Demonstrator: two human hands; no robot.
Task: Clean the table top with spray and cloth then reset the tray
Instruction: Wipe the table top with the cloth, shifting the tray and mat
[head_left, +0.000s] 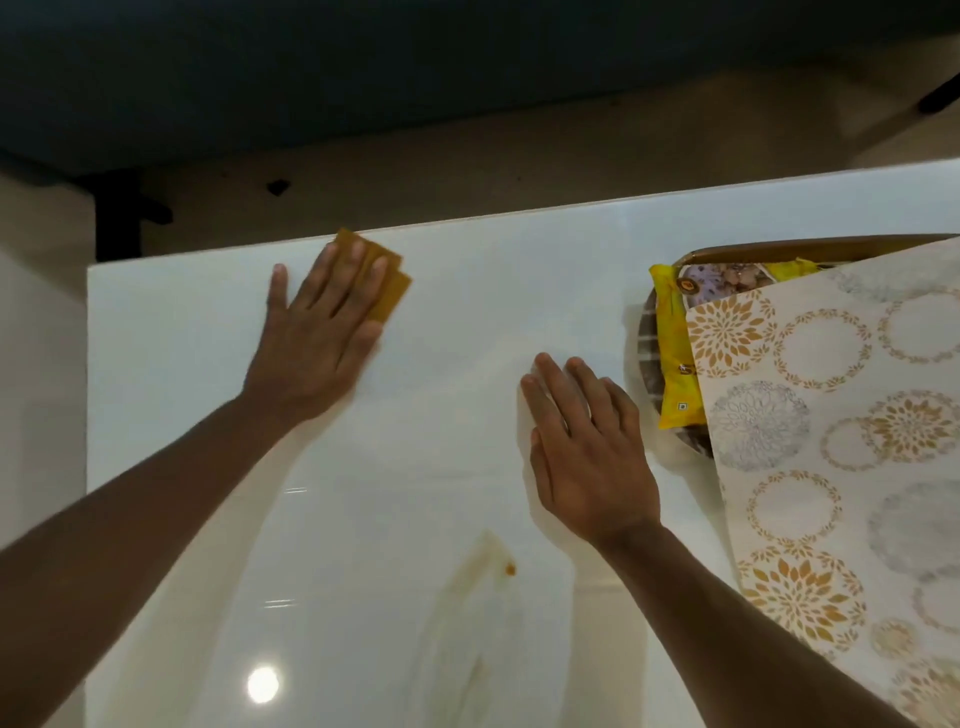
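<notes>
On the glossy white table top (363, 467), near its far edge, the person's left hand (317, 332) is lying flat with its fingers straight and spread, pressing a folded mustard-yellow cloth (387, 280) down against the surface. The cloth is showing beyond the fingertips and at the right side of the palm, its far corner reaching almost to the table's far edge. The right hand (587, 447) is resting flat on the bare table top too, fingers straight and close together, holding nothing; it is sitting well apart from the left hand, nearer the person and just beside the things at the right. There, a round dark tray with a brown rim (769, 245) is standing on the table, with a bright yellow snack packet (675, 343) lying in it. A cream sheet printed with gold and grey flower circles (841, 415) is covering most of the tray and packet and is running down the table's right side. Closer to the person, a small orange-brown spot (510, 570) is sitting on the surface beside a faint brownish smear (467, 613). A round light reflection (263, 685) is glinting near the bottom edge.
</notes>
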